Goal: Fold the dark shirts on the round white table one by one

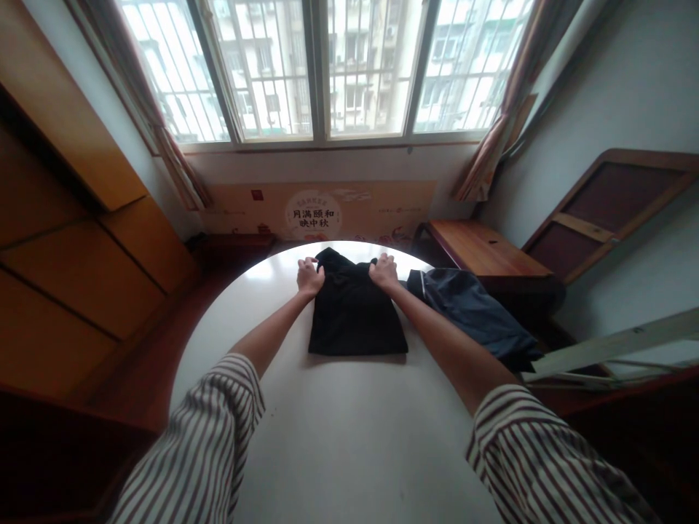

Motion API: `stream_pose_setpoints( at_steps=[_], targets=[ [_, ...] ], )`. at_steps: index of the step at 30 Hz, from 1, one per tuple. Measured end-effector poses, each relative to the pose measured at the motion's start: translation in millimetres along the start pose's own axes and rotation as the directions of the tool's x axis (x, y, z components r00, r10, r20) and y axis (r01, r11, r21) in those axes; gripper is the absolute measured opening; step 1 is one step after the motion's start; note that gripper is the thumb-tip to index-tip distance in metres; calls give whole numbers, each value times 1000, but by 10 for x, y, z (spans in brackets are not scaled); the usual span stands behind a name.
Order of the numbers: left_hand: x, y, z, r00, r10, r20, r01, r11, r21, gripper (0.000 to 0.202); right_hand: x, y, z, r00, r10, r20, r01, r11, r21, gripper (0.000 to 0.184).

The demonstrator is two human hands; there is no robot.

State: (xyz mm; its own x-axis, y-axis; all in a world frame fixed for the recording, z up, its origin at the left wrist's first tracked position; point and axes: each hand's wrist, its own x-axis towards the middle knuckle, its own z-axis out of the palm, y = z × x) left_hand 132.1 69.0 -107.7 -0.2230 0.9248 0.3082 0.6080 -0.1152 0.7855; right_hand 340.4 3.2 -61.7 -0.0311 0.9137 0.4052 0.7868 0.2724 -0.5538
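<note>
As our left hand point(310, 278) and right hand point(384, 273) hold the far corners of the folded black garment point(354, 313), our fingers point(317, 271) are clamped on it, both corners level on the worktop point(338, 451).

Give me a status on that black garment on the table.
Done: the black garment already lies squared into a flat rectangle on the white round table. In hand: the left hand and right hand grip its bunched far end. Left: that far end, plus the dark blue garment, which lies loose and unfolded at the right.
</note>
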Motion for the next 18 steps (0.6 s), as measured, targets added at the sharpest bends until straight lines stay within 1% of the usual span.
stream_pose_setpoints(
  at_steps=[1, 2, 3, 4, 5, 6, 7, 8, 11, 13, 16, 18],
  targets=[
    [-40, 23, 7, 992, 116, 41, -118, 992, 49, 24, -25, -28, 41, 999, -27, 26, 28, 999, -38, 37],
    [-84, 43, 21, 953, 267, 143, -283, 954, 104, 28, -71, -61, 88, 998, -44, 49, 47, 997, -64, 37],
    [-125, 57, 42, 865, 409, 290, -462, 876, 140, 31, -141, -97, 140, 996, -56, 73, 62, 994, -87, 36],
    [-161, 65, 68, 738, 507, 445, -616, 775, 140, 34, -236, -130, 197, 993, -69, 100, 80, 991, -110, 36],
    [-188, 67, 100, 613, 545, 572, -720, 683, 121, 37, -355, -157, 256, 989, -79, 125, 96, 987, -128, 37],
    [-203, 64, 135, 529, 536, 658, -772, 627, 110, 40, -495, -174, 313, 984, -92, 155, 115, 982, -150, 40],
    [-206, 59, 172, 497, 500, 709, -790, 599, 132, 43, -650, -180, 365, 976, -107, 190, 142, 973, -181, 45],
    [-198, 54, 210, 505, 453, 734, -788, 589, 179, 46, -813, -175, 408, 965, -125, 231, 177, 960, -218, 52],
    [-125, 60, 330, 575, 330, 749, -753, 572, 326, 53, -1277, -131, 469, 914, -173, 367, 294, 906, -304, 67],
    [-70, 94, 406, 603, 303, 738, -731, 581, 359, 55, -1522, -115, 449, 885, -189, 425, 333, 895, -296, 74],
    [-55, 181, 463, 632, 295, 717, -709, 595, 379, 54, -1767, -124, 326, 857, -231, 461, 372, 896, -242, 84],
    [-127, 237, 415, 649, 308, 696, -702, 595, 391, 53, -1853, -102, 176, 827, -280, 488, 415, 889, -193, 80]
  ],
)
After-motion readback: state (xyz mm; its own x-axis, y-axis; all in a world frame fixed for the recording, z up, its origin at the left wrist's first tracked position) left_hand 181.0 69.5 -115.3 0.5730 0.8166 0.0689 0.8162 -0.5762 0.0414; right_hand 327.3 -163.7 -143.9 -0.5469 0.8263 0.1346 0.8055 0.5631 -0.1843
